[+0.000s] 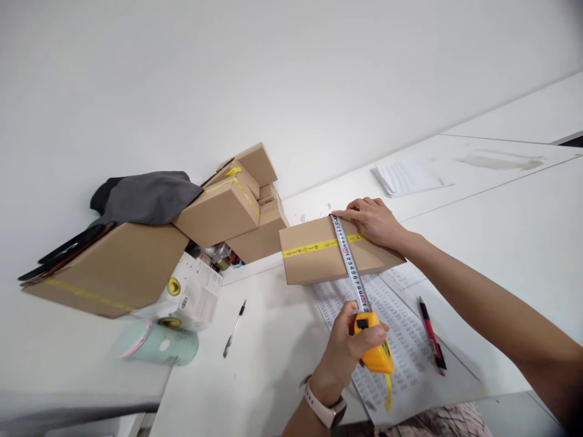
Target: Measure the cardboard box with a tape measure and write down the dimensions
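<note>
My left hand (347, 349) is closed around a yellow tape measure (378, 358), its yellow strap hanging below. The metal blade (350, 261) runs out from the case across the top of a cardboard box (314, 267) sealed with yellow printed tape. At the box's far edge, my right hand (371, 220) pins the blade's end with a fingertip. Its other fingers lie along the far side of the box, partly hidden. Under the box and the tape measure are printed sheets (401, 388) covered in rows of figures.
A red-black pen (432, 335) lies on the sheets, a clear pen (234, 328) left of them. Stacked cardboard boxes (223, 212), a dark cloth (146, 197), a white avocado-print box (195, 291) and a mint-green tumbler (170, 346) stand left. More papers (405, 177) lie near the wall.
</note>
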Demonstrator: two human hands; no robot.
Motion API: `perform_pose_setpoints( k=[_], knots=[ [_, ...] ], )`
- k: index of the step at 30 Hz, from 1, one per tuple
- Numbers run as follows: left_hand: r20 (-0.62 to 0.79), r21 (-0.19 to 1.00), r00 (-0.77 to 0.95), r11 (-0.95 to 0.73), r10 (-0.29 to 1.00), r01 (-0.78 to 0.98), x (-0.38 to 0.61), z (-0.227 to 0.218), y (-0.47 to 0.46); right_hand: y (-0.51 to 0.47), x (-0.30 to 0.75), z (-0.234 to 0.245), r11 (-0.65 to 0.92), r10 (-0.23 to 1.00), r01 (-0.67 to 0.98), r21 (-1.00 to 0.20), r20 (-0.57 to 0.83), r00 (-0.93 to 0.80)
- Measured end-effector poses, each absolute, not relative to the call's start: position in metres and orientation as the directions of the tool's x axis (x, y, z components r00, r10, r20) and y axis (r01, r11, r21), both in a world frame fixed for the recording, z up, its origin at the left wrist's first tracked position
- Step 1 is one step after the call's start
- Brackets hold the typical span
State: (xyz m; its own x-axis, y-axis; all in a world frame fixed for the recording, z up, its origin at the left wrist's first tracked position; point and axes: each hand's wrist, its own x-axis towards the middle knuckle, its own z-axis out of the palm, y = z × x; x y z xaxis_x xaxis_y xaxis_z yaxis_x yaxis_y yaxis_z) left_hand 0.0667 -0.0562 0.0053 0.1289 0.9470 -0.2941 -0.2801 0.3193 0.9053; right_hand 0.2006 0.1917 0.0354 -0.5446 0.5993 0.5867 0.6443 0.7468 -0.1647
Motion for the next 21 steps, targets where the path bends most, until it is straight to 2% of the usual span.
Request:
perform_pose_setpoints(
  k=[12, 14, 17, 19, 21],
  knots=[
    [-0.21, 0.927, 0.079, 0.224, 0.974, -0.302, 0.068, 0.01, -0.038, 0.18, 0.203, 0.036, 0.741, 0.604, 0.647, -0.182, 0.602, -0.523],
    [-0.154, 0.963, 0.031, 0.157, 0.988, -0.219, 0.067, 0.004, -0.045, 0.178, 0.203, 0.037, 0.721, 0.628, 0.663, -0.202, 0.596, -0.501],
    [-0.067, 0.998, -0.055, 0.067, 0.996, 0.002, 0.064, -0.013, -0.066, 0.17, 0.204, 0.038, 0.671, 0.672, 0.708, -0.219, 0.582, -0.458],
    [-0.1, 0.994, -0.048, 0.102, 0.994, 0.045, 0.062, -0.029, -0.083, 0.161, 0.207, 0.038, 0.66, 0.676, 0.722, -0.209, 0.584, -0.449],
    [-0.191, 0.981, 0.005, 0.191, 0.982, -0.02, 0.061, -0.046, -0.099, 0.147, 0.21, 0.036, 0.665, 0.665, 0.719, -0.204, 0.6, -0.445]
  ],
)
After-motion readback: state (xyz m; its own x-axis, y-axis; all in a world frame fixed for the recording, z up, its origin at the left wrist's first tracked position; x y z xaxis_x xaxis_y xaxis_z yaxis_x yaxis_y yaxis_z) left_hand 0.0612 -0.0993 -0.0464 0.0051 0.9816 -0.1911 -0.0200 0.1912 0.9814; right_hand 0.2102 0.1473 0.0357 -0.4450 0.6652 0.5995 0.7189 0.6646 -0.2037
